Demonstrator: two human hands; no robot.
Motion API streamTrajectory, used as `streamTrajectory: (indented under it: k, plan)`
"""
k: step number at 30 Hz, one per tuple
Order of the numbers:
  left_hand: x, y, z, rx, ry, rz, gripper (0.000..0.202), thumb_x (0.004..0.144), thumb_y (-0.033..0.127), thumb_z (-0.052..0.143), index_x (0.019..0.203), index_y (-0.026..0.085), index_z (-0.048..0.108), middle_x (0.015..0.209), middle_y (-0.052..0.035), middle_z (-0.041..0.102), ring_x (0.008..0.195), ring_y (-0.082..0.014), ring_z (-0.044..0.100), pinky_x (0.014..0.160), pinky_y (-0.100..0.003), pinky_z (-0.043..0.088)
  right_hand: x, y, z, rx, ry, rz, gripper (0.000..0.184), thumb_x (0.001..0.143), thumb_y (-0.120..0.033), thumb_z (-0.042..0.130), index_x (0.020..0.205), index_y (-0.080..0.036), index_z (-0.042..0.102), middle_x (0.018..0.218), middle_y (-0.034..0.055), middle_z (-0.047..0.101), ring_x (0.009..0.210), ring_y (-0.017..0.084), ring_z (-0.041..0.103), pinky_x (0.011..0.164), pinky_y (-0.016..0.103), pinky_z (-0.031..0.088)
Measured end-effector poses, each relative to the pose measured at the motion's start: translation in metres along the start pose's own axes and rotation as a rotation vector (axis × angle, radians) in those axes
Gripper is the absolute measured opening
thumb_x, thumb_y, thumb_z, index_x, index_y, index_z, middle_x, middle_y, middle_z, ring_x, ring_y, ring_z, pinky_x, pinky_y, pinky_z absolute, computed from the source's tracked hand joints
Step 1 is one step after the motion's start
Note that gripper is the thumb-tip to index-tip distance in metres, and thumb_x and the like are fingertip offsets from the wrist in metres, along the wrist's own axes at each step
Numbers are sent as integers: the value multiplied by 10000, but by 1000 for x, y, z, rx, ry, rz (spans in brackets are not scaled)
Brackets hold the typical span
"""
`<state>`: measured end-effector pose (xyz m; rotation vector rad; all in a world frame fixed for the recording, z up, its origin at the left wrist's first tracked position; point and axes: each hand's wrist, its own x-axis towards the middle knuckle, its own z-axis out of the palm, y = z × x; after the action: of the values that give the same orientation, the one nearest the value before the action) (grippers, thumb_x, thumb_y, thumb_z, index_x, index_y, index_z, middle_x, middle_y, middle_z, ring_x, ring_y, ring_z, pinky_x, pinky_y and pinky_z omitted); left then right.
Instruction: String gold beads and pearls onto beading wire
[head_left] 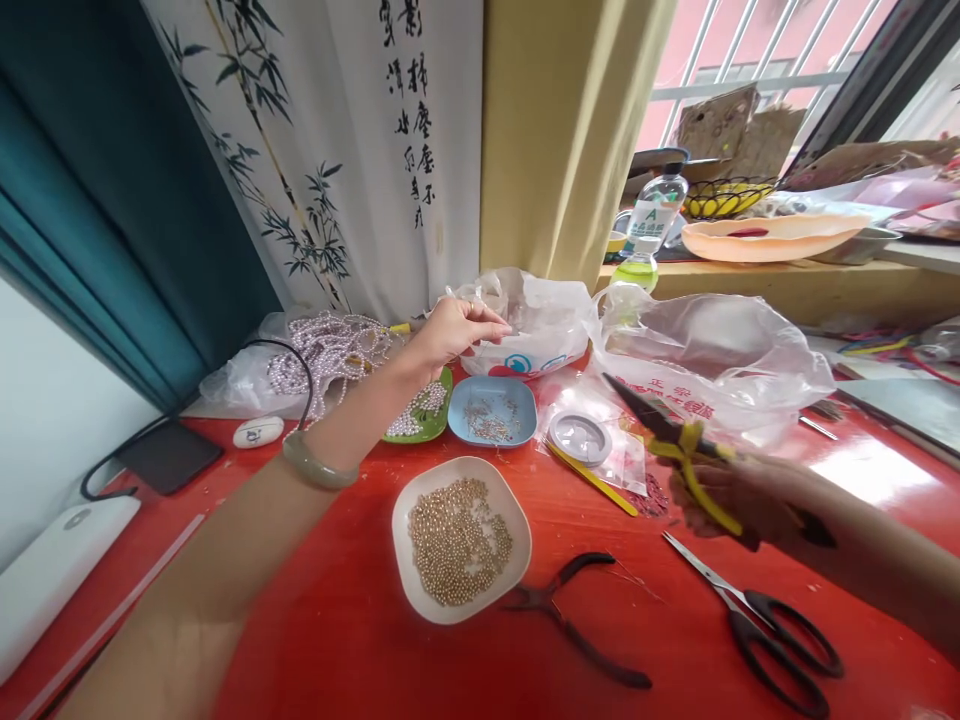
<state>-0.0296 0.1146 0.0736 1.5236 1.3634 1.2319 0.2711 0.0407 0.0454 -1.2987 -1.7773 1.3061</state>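
Note:
My left hand [459, 332] reaches forward over the blue dish [491, 432], in front of a white plastic bag [536, 330]. Its thumb and fingers are pinched together; whatever sits between the tips is too small to make out. My right hand [712, 495] is closed round long-nose pliers [649, 412] with yellow handles, their dark jaws pointing up and left. Small metal bits lie in the blue dish. Beside it, a green dish [439, 425] holds pale pearl beads. Nearer me stands a white bowl [517, 575] of gold beads [454, 545].
Black-handled pliers [577, 630] and scissors [757, 620] lie on the red table [330, 620]. Yellow tweezers [592, 478] rest by a grey ring-shaped spool [580, 440]. Bead strings [330, 355] pile up at back left, and a clear bag [720, 350] stands at back right.

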Motion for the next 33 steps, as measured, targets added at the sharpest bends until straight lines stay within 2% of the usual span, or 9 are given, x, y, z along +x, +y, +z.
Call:
streamTrajectory:
  k: [2,4,10,13,18,23,27,30,33]
  plan:
    - [-2,-1,1,-7,-5,-6,84,574,232,664,624,165,673,594,-32,592,493,-85,450,450,-235,295,0,-2,16,265,-187,144,238,711,-370,528,757,-205,693,724,81,670,658,246,641,668,368,529]
    - [-6,-2,2,-25,-25,-25,81,581,236,659,619,165,668,596,-33,595,506,-91,463,454,-230,320,3,-3,29,447,-258,203,191,676,-272,558,788,-203,697,806,78,682,742,249,646,770,375,501]
    - [-22,-8,12,-258,-204,-97,74,592,210,686,645,164,662,774,-71,655,728,-147,588,613,-250,437,18,-11,43,493,-271,85,264,728,-199,481,923,-196,659,1037,54,651,1053,231,539,978,347,337]
    - [-31,-9,25,-383,-339,-161,57,605,193,691,635,168,649,875,-80,660,845,-182,598,715,-289,448,24,-11,46,508,-224,71,283,727,-200,458,945,-189,638,1073,59,636,1064,232,534,972,364,338]
    - [-38,-7,43,-418,-435,-153,44,647,224,657,640,182,650,930,-72,654,888,-205,594,724,-312,458,36,-5,57,586,-244,134,365,748,-220,413,1071,-156,568,1084,97,626,1009,240,573,924,400,379]
    - [-31,-11,53,-400,-343,-149,84,631,225,666,680,159,685,886,-95,666,761,-169,607,673,-285,466,45,-4,58,520,-277,101,419,764,-239,436,1160,-125,509,1115,129,601,1017,245,566,930,406,371]
    - [-29,-13,61,-377,-246,-108,97,600,216,687,664,144,691,719,-87,674,655,-146,600,645,-282,466,52,-3,51,415,-287,-8,534,806,-280,448,1319,-218,316,1287,88,463,1139,222,464,968,404,329]
    - [-31,-9,67,-323,-207,-87,71,588,197,689,622,135,683,623,-68,661,570,-124,578,625,-284,459,57,-2,46,295,-187,-188,572,830,-296,437,1354,-298,207,1342,37,394,1233,186,337,1012,389,255]
    - [-32,-4,71,-320,-145,-104,41,593,155,676,610,118,679,607,-67,654,546,-112,567,622,-284,454,55,-5,43,138,-43,-289,511,830,-335,454,1317,-324,299,1300,17,433,1219,191,340,1002,381,266]
